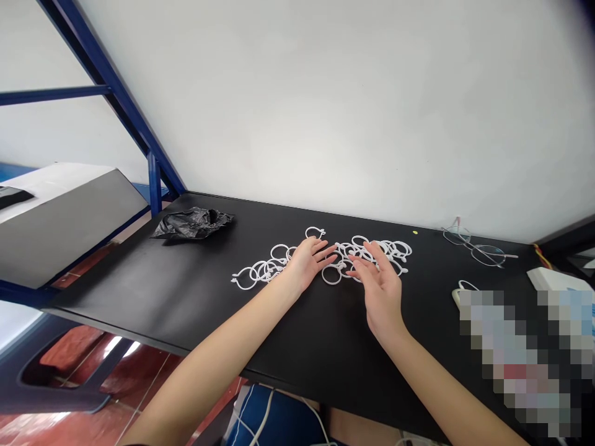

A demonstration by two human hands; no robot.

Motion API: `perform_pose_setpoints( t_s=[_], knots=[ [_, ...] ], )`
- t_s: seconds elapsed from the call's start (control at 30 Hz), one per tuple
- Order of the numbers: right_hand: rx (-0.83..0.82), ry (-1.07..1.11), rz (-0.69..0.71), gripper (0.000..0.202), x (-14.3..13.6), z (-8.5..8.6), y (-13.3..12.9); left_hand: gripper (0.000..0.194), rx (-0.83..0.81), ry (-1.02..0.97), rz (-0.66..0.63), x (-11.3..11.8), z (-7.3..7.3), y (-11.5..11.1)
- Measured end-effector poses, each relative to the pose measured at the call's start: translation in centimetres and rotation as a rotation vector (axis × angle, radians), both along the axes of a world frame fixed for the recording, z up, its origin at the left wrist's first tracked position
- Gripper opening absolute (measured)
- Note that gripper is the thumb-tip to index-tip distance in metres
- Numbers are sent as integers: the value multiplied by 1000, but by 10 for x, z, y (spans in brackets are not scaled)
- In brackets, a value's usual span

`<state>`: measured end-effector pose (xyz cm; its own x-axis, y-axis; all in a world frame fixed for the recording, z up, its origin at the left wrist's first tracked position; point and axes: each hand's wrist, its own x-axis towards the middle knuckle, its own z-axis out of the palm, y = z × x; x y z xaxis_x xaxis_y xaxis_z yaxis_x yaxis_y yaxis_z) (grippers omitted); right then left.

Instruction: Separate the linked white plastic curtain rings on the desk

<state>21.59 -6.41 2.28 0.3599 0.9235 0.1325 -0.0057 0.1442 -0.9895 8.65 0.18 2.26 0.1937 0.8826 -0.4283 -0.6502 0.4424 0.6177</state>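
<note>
My left hand (310, 261) is open, palm turned inward and fingers stretched toward the middle of the black desk. Left of it, partly behind the wrist, lies a cluster of thin white rings (269, 269), which look like plastic shower curtain rings with small knobs at the ends. A single white ring (322, 232) lies just beyond the fingers. Over the near edge of a bigger ring pile (385, 246) is my right hand (382, 285), fingers apart and slightly bent. I see nothing held in it; whether its fingertips touch the rings I cannot tell.
A crumpled black plastic bag (193, 223) lies at the desk's far left. Eyeglasses (483, 251) rest at the back right, near a small yellow spot (415, 233). Blurred-out items and a white box (553, 282) stand at the right. Blue metal posts (125, 118) rise at the left.
</note>
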Motion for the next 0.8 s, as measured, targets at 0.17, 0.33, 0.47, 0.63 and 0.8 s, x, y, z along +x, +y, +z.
perform_pose_setpoints(
  t_s=[0.17,0.33,0.47,0.63,0.8],
  knots=[
    [8,-1,4,46,0,1,0,7,-13,-13,7,-1,1,3],
    [-6,6,9,45,0,3,-1,10,-2,-3,-5,-3,1,4],
    [-12,-7,10,47,-1,4,-1,9,-17,90,-53,-6,4,2],
    [-22,-17,10,44,-1,4,-1,10,-35,143,-118,-9,5,4],
    [-19,-5,11,40,0,3,-1,16,-46,118,-109,-10,2,7]
  ],
)
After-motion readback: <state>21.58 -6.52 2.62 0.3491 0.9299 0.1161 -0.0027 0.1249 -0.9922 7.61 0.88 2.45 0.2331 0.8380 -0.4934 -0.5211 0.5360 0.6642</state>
